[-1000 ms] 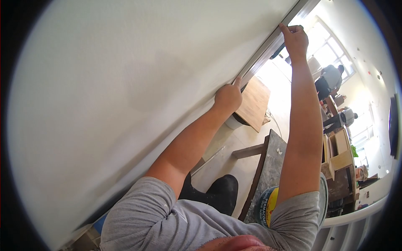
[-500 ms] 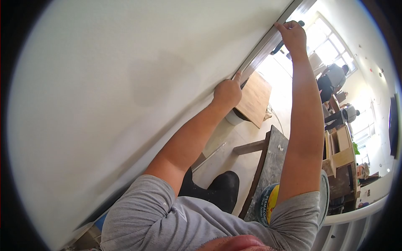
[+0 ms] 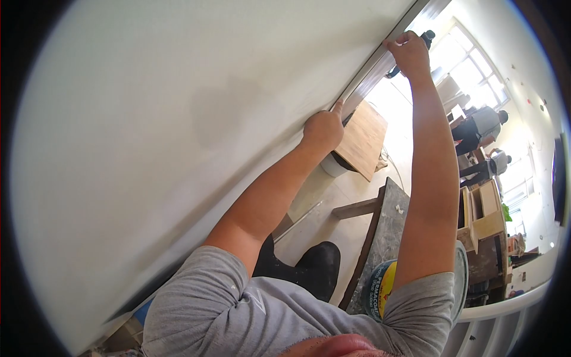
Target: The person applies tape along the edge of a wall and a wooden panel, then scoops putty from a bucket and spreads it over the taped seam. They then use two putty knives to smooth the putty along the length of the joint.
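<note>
One white panel (image 3: 178,119), filling the view from 7 o'clock round to 12 o'clock. One grey edge strip (image 3: 369,74) along its border, slanting up towards 1 o'clock.

Two hands, both on that border. Left hand (image 3: 323,130) just above centre: three fingers folded into a loose fist, knuckles against the panel face, one index finger (image 3: 338,108) stretched out and touching the lower end of the strip. Right hand (image 3: 407,52) at 1 o'clock, higher on the same strip: fingers curled tight over its edge, clamping it. Hands well apart along the strip, both forearms bare below grey sleeves.

Beneath the arms, on the floor:
- one wooden board (image 3: 361,140) at 2 o'clock from the left hand, lying on one white bucket (image 3: 331,168)
- one grey slab (image 3: 386,229) at 4 o'clock, with one wooden batten (image 3: 354,210) touching its near edge
- one yellow tin (image 3: 380,288) at 5 o'clock, on the slab's lower end, partly behind the right upper arm
- two black boots (image 3: 318,271) at 6 o'clock

At 3 o'clock, well apart from the hands: two other people (image 3: 479,128), one above the other in the view, beside wooden cabinets (image 3: 483,214); number of cabinets unclear.
</note>
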A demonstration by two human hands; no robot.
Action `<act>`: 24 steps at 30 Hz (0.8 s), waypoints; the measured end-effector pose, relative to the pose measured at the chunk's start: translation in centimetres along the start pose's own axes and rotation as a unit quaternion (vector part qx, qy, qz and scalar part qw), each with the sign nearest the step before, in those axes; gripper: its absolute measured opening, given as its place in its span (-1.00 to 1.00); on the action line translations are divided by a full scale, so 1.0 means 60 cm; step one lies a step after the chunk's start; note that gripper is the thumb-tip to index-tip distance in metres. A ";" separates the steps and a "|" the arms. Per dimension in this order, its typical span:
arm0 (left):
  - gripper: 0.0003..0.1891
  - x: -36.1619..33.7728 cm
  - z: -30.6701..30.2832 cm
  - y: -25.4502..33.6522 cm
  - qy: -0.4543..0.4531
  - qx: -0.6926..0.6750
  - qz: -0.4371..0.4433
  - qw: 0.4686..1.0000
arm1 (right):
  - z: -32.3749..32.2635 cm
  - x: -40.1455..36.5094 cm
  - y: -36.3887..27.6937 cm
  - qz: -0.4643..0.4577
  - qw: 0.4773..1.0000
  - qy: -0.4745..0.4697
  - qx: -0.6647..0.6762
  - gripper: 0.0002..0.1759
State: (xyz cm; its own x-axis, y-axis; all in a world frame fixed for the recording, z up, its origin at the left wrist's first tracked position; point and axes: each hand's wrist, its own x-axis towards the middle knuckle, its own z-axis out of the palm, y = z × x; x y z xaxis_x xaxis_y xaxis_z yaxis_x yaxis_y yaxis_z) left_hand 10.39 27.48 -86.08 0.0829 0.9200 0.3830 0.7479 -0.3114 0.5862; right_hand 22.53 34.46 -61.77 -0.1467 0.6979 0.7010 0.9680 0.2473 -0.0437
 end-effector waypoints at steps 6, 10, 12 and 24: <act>-0.37 0.002 0.002 0.000 0.012 -0.011 0.006 1.000 | 0.012 -0.021 -0.001 -0.017 1.000 0.012 -0.015 -0.38; -0.36 0.001 -0.001 0.004 0.020 -0.015 0.007 1.000 | 0.024 -0.026 0.005 -0.024 1.000 0.011 -0.011 -0.34; -0.36 0.001 0.001 0.003 0.024 -0.018 0.007 1.000 | 0.031 -0.026 0.010 -0.032 0.999 0.013 -0.010 -0.33; -0.33 0.004 -0.011 0.012 -0.004 -0.027 -0.016 0.999 | 0.028 -0.030 0.003 -0.019 1.000 0.010 -0.018 -0.35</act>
State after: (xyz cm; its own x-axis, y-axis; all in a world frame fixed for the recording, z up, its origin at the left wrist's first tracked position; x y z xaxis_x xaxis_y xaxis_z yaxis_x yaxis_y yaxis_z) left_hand 10.54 27.31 -85.09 0.0654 0.9316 0.3575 0.7130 -0.2943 0.6364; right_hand 22.65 34.39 -64.22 -0.1799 0.6753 0.7153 0.9685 0.2489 0.0086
